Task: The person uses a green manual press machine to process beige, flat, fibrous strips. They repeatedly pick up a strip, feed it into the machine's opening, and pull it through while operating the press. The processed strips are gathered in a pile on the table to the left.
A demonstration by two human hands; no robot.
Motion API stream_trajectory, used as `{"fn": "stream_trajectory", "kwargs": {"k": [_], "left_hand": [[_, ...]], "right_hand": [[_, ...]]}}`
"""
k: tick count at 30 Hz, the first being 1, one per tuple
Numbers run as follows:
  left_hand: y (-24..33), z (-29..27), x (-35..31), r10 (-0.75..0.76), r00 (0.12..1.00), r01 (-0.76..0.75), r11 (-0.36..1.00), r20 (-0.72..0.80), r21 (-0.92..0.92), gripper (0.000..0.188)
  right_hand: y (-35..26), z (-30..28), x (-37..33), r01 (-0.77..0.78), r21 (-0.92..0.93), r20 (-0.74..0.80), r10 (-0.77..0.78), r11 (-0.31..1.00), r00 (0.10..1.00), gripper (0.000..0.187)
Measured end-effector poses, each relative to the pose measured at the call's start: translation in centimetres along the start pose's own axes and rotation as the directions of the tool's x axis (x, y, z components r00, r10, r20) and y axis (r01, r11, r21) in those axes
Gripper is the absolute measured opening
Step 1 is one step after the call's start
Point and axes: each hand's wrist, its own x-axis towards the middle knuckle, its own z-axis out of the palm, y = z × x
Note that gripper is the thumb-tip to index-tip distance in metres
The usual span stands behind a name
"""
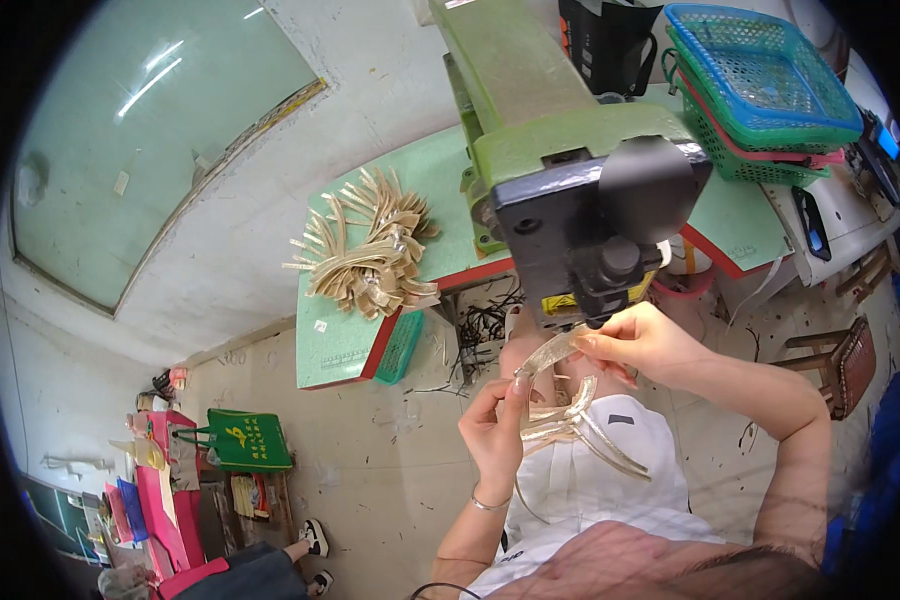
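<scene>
A shiny gold strap (pixel 550 351) is stretched between my two hands, just below the black head of a green machine (pixel 540 120). My left hand (pixel 497 425) pinches its lower left end between thumb and fingers. At the other end, my right hand (pixel 642 342) grips the strap close to the machine's working point (pixel 598 300). The machine's head partly hides that spot. More gold straps (pixel 585 430) lie in a loose bunch over my lap, under my hands. A large heap of similar gold straps (pixel 370 250) rests on the green tabletop to the left.
The green table (pixel 335 350) has a red edge. Stacked plastic baskets (pixel 770 90) stand at the back right. A wooden stool (pixel 840 370) is on the right. Dark scraps (pixel 485 330) litter the floor under the table. A green bag (pixel 248 440) and another person's shoes (pixel 315 538) are lower left.
</scene>
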Motion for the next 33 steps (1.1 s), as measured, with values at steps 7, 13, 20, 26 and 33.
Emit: {"fn": "stream_trajectory", "kwargs": {"k": [7, 13, 20, 26, 33], "left_hand": [[4.0, -7.7, 7.8, 0.312, 0.91, -0.191, 0.9, -0.272, 0.393, 0.018], [7.9, -11.8, 27.3, 0.443, 0.874, -0.353, 0.298, 0.199, 0.887, 0.032], [-2.6, -14.0, 31.7, 0.106, 0.975, -0.218, 0.586, 0.193, 0.78, 0.03], [0.9, -11.0, 25.3, 0.623, 0.772, -0.547, 0.553, 0.124, 0.628, 0.025], [1.6, -5.5, 7.7, -0.136, 0.759, -0.51, 0.484, 0.636, 0.712, 0.021]], "right_hand": [[8.5, 1.9, 3.6, 0.048, -0.117, 0.094, -0.037, 0.992, 0.995, 0.026], [21.6, 7.2, 7.9, 0.396, -0.716, 0.078, -0.498, 0.574, 0.864, 0.024], [25.9, 10.3, 11.1, 0.215, -0.667, -0.159, -0.419, 0.713, 0.894, 0.038], [24.4, 7.4, 11.5, 0.249, -0.575, -0.157, -0.404, 0.78, 0.901, 0.021], [13.4, 2.1, 7.4, 0.354, -0.52, 0.205, -0.288, 0.777, 0.935, 0.018]]}}
